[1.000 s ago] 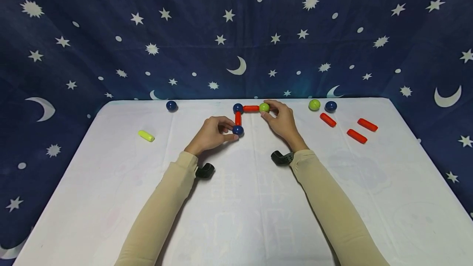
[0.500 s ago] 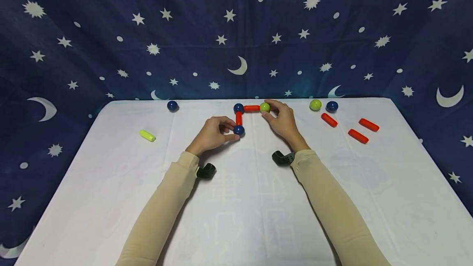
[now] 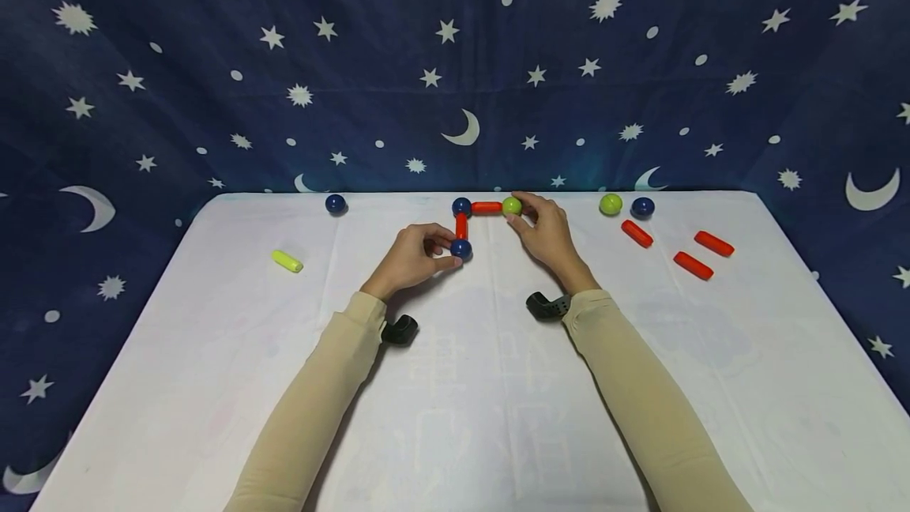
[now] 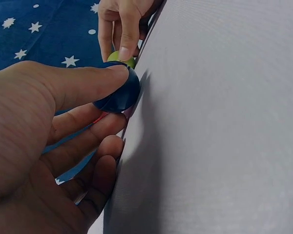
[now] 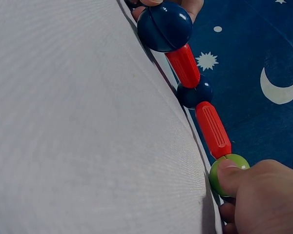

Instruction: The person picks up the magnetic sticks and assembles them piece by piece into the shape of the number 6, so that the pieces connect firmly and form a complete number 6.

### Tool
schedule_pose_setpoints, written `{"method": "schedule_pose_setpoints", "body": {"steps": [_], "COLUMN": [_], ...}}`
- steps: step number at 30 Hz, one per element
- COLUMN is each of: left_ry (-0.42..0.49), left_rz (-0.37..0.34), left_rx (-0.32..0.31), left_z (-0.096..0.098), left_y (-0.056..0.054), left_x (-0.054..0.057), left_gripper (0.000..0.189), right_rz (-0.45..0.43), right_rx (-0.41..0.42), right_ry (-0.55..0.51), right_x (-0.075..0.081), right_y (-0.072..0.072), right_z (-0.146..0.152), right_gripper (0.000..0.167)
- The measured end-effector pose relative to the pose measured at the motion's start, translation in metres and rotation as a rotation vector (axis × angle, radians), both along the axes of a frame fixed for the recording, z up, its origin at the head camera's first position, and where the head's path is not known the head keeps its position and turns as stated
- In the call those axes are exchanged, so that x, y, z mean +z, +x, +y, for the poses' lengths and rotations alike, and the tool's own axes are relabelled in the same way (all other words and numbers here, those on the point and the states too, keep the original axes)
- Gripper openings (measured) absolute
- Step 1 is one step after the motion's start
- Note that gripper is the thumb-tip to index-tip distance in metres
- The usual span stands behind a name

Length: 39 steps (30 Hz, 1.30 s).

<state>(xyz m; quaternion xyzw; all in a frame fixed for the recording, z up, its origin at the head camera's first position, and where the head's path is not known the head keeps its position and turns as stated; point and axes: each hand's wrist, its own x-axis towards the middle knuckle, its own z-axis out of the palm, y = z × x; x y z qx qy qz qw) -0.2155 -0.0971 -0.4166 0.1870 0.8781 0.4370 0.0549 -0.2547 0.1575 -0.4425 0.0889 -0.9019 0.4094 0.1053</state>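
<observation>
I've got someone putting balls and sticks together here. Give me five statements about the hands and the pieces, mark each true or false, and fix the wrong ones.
1. The right hand holds a green ball. True.
2. The left hand grips a loose red stick. False: it holds a blue ball.
3. A joined red stick runs between the green ball and the blue corner ball. True.
4. The yellow-green stick lies to the right of both hands. False: it lies to their left.
5. Three loose red sticks lie to the right of the right hand. True.
</observation>
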Motion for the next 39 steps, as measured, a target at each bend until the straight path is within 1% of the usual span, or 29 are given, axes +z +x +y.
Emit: {"method": "schedule_pose_setpoints", "body": {"steps": [6,10,14,19,23,28,33,36,39], "left_ry": [-0.001,-0.001,0.020,0.042,0.038,-0.010,-0.065,-0.083,-0.102], "left_rz": [-0.014,-0.018,-0.007,0.008,0.034,0.040,0.059,0.061,0.028], "left_rx": [-0.014,-0.025,0.006,0.080,0.150,0.271,0.387,0.443,0.478], "left_z": [0.000,-0.006,-0.019,-0.045,-0.071,-0.108,-0.143,-0.160,-0.174], "left_y": [0.000,-0.001,-0.002,-0.002,0.001,0.010,0.018,0.023,0.027], "left_x": [0.001,0.004,0.010,0.019,0.024,0.028,0.027,0.028,0.030], "left_gripper": [0.033,0.037,0.039,0.038,0.038,0.042,0.046,0.049,0.056], "right_rz": [0.002,0.011,0.015,0.019,0.016,0.009,0.013,0.017,0.011], "right_rx": [-0.007,-0.009,-0.002,0.002,-0.003,0.000,-0.001,-0.002,-0.004], "right_ry": [-0.007,-0.012,-0.012,-0.014,-0.017,-0.023,-0.024,-0.023,-0.022], "right_x": [0.000,-0.001,-0.003,-0.003,-0.003,-0.003,-0.003,-0.003,-0.003], "right_y": [0.002,0.002,0.003,0.002,0.002,0.003,0.002,0.001,0.001], "right_z": [0.001,0.001,0.000,-0.001,0.000,0.000,0.001,0.001,0.001], "right_gripper": [0.044,0.044,0.044,0.044,0.044,0.044,0.044,0.043,0.044]}}
